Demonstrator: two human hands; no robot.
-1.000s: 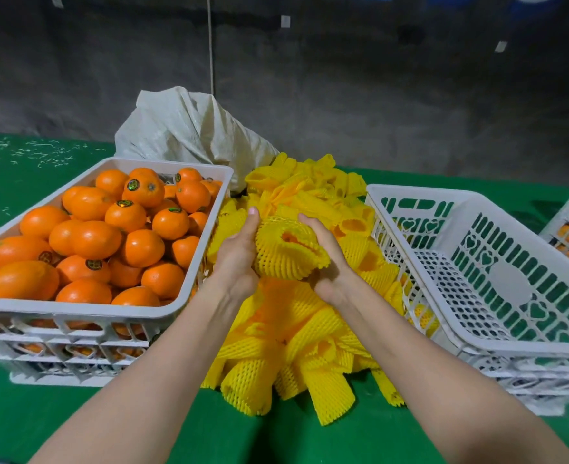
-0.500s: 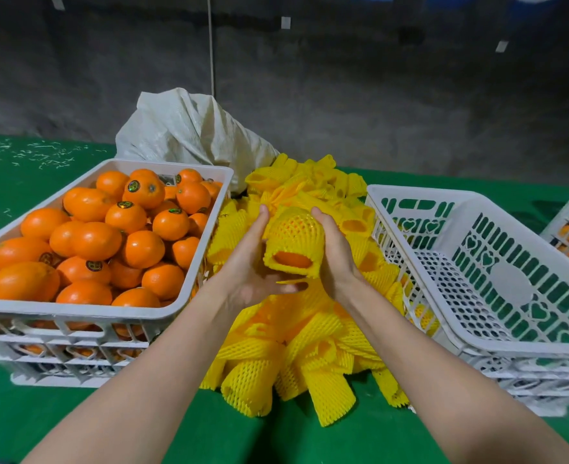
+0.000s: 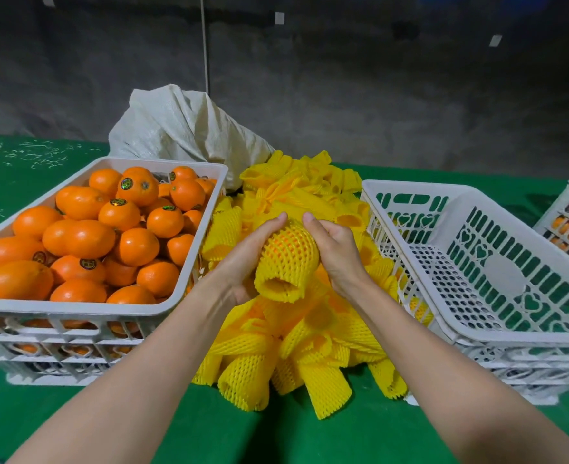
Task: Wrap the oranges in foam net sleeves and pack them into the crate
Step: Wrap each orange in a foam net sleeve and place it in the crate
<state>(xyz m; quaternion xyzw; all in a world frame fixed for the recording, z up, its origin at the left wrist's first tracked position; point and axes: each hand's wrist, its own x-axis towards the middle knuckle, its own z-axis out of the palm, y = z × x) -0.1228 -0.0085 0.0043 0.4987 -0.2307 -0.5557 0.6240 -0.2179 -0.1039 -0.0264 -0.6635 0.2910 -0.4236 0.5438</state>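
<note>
Orange (image 3: 288, 254) (netted) gripped by hands (image 3: 243, 262) (image 3: 338, 256)

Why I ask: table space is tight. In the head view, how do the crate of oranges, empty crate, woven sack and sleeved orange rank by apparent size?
1. crate of oranges and empty crate: alike, unranked; the empty one is cut off.
2. woven sack, partly hidden.
3. sleeved orange.
</note>
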